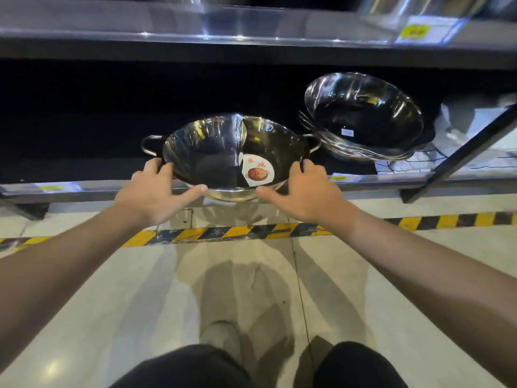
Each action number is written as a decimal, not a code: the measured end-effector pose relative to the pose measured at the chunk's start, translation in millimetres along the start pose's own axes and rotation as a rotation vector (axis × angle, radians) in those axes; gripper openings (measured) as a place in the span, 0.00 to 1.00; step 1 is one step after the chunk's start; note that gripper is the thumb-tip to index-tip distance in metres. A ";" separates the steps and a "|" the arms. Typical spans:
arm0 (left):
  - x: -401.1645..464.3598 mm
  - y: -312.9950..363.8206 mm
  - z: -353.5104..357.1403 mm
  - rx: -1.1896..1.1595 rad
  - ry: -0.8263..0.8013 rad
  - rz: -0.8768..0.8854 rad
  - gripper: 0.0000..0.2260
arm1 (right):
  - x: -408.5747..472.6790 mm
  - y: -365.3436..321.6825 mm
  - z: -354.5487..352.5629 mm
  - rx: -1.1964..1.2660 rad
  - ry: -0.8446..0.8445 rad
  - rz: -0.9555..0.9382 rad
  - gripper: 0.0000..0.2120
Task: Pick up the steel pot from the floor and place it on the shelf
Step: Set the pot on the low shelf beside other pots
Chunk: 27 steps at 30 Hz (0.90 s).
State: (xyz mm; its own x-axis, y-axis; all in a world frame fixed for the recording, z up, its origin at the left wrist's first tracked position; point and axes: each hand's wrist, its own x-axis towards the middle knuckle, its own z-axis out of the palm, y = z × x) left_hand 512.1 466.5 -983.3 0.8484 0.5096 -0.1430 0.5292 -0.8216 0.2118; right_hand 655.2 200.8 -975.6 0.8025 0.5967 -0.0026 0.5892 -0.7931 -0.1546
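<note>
**Steel pot held at the lower shelf's edge**

Two tiers of metal shelf [92, 189] are seen, and the front lip of the lower one is met by the pot. Both forearms are stretched forward and slightly down, wrists level, over a pale floor [112, 289] crossed by one yellow-and-black striped tape [447, 221]. One stack of nested steel woks [363, 119] is tilted on the lower tier, just right of the pot. One steel pot [212, 152], two loop handles, one round sticker inside, is gripped at its near rim: the left hand [152, 191] is wrapped on the left side, the right hand [306, 189] on the right, thumbs pointed inward beneath the bowl.
</note>
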 end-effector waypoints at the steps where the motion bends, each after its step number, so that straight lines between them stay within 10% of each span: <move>1: 0.3 0.9 0.5 0.008 0.003 -0.001 0.48 | -1.9 -2.8 1.1 0.014 -0.019 0.026 0.48; 27: 146.1 -5.9 44.2 -0.001 -0.003 0.045 0.37 | 180.3 18.0 44.7 -0.124 -0.170 0.148 0.51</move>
State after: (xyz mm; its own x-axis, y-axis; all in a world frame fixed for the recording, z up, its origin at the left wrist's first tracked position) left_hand 632.5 534.5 -1048.2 0.8715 0.4713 -0.1357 0.4903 -0.8435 0.2192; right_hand 806.3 299.6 -1023.1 0.8597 0.4763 -0.1843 0.4816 -0.8762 -0.0183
